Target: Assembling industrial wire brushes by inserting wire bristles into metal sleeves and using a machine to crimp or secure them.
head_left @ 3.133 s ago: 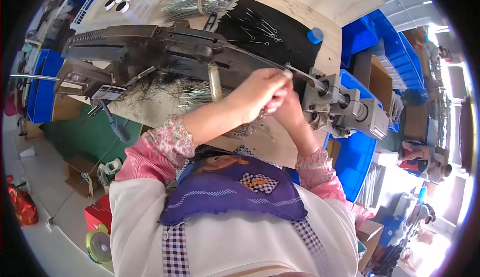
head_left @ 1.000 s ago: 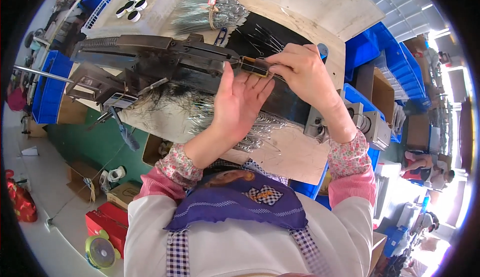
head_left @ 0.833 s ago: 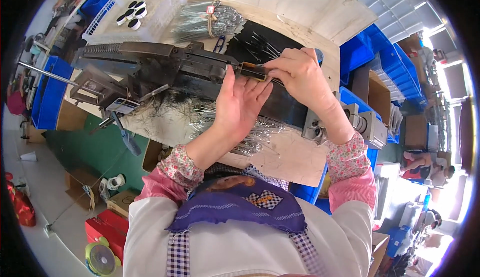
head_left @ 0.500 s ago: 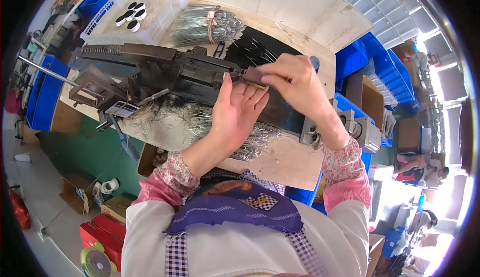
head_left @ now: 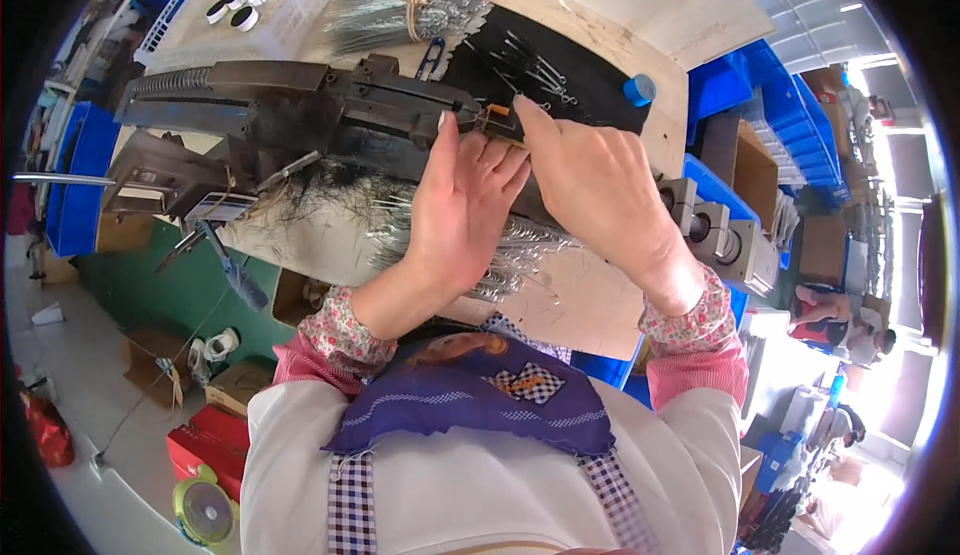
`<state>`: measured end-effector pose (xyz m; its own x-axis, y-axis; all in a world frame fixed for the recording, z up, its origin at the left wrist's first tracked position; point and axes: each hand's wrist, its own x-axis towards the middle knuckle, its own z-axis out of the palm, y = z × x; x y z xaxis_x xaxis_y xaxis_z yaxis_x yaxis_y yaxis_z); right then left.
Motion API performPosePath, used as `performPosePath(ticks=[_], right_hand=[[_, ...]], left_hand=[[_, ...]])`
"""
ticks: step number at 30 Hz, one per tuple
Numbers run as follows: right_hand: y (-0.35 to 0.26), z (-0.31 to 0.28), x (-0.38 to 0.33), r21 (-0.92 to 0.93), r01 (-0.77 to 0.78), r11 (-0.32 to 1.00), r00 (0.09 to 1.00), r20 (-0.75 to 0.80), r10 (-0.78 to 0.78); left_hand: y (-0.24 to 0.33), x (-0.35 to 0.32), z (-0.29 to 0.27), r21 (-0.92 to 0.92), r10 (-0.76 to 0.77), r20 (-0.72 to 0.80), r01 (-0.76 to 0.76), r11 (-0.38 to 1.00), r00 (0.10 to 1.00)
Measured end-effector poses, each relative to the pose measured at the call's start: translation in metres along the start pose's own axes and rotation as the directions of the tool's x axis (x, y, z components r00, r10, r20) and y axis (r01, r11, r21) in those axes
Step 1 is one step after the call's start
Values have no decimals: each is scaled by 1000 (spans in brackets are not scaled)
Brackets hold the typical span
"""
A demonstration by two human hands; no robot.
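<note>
A long dark metal machine (head_left: 270,105) with a coil spring at its left end lies across the bench. My left hand (head_left: 455,215) is palm up at its right end, fingers stretched out together and thumb raised, with nothing seen in it. Curled over the same end, just right of those fingertips, is my right hand (head_left: 605,180). Its knuckles face up and its fingertips are mostly hidden, so what they grip cannot be made out. A small orange-brown piece (head_left: 498,110) shows between the hands. Thin looped metal wires (head_left: 530,270) lie in a pile beneath my wrists.
Behind the machine lie a tied bundle of wires (head_left: 400,10), a black mat (head_left: 600,85) with several loose wires, and a blue cap (head_left: 640,90). A clear crate (head_left: 290,15) holds black-topped white rolls. Blue bins (head_left: 785,130) stand to the right.
My right hand has turned over and shifted left at the machine's end, closer to my left fingers. My left hand keeps its palm-up pose. The whole view has shifted slightly.
</note>
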<state>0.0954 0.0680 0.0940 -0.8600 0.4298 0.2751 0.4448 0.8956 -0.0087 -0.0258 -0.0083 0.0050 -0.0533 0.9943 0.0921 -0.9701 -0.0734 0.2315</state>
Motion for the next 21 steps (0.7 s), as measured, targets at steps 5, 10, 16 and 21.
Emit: performPosePath(ticks=[5,10,16,21], right_hand=[[1,9,3,-142,63,988,998,1,-63],[4,10,-17,-53,-40,998,994,97,45],[-13,45,-148,264,-271,926,938,288,193],[-22,94,-200,379,-395,837,891,379,249]], left_hand=[[1,8,24,102,-30,-339,68,992,940],[-4,4,12,209,-49,-259,106,972,965],[-59,5,6,293,111,-440,26,956,891],[-64,-32,11,424,-39,-449,252,870,893]])
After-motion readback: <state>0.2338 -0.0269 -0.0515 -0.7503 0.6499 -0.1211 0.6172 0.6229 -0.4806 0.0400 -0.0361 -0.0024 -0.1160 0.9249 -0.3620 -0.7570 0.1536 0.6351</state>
